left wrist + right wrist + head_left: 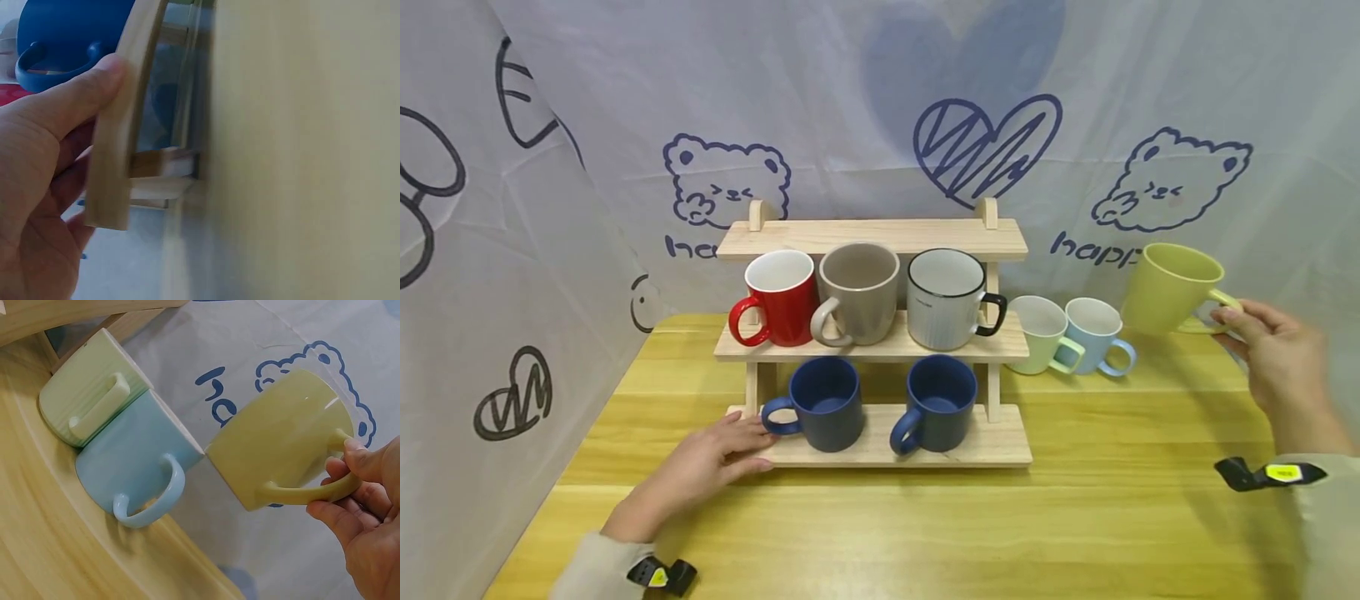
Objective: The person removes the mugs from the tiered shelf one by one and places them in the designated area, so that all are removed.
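Note:
My right hand (1288, 354) pinches the handle of a yellow-green mug (1172, 287), held upright above the tabletop at the right. In the right wrist view thumb and fingers close round that handle. At the lower left, my left hand (715, 458) grips the end of the bottom board of a wooden rack (880, 458), its thumb along the board in the left wrist view. Two dark blue mugs, one (827, 408) near that hand and another (940, 404), stand on this board. A red mug (790, 308), a taupe mug (868, 300) and a white black-rimmed mug (943, 304) fill the middle board.
Right of the rack, a pale green mug (1033, 337) and a light blue mug (1090, 337) stand side by side on the wood-grain table (925, 533). The rack's top board (872, 237) is bare. A printed white cloth (850, 108) hangs close behind.

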Action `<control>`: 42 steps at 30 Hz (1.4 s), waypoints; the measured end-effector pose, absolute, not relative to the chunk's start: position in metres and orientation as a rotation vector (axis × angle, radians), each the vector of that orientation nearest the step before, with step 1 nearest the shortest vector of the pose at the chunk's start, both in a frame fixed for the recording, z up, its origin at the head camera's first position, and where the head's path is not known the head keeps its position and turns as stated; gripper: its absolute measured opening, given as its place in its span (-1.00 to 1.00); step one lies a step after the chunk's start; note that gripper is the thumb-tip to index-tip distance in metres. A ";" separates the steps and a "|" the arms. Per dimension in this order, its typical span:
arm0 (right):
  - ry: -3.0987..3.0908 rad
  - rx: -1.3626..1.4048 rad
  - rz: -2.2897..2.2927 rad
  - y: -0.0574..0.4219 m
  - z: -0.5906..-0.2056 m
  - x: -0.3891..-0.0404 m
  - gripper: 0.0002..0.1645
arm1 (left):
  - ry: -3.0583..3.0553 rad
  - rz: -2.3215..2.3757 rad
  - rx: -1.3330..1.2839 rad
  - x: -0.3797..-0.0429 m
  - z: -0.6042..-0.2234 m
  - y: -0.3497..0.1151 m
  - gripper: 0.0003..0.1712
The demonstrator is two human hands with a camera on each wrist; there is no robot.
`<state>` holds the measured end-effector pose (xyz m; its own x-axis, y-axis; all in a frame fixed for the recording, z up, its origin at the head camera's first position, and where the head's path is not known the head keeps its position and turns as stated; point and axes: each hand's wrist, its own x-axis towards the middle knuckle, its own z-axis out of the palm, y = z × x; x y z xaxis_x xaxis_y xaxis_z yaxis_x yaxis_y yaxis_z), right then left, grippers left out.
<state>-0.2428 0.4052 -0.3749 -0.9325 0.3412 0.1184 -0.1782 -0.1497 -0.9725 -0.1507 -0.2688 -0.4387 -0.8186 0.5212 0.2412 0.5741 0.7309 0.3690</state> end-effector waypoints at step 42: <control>-1.486 -0.302 2.358 0.406 -0.436 -0.239 -0.82 | -2.795 -0.672 -0.851 -0.150 -0.437 -0.267 -0.65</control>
<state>-0.2386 0.4064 -0.4356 -0.9208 0.3901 -0.0002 -0.1681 -0.3973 -0.9021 -0.1496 -0.2671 -0.4372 -0.8293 0.4946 0.2600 0.5588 0.7398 0.3749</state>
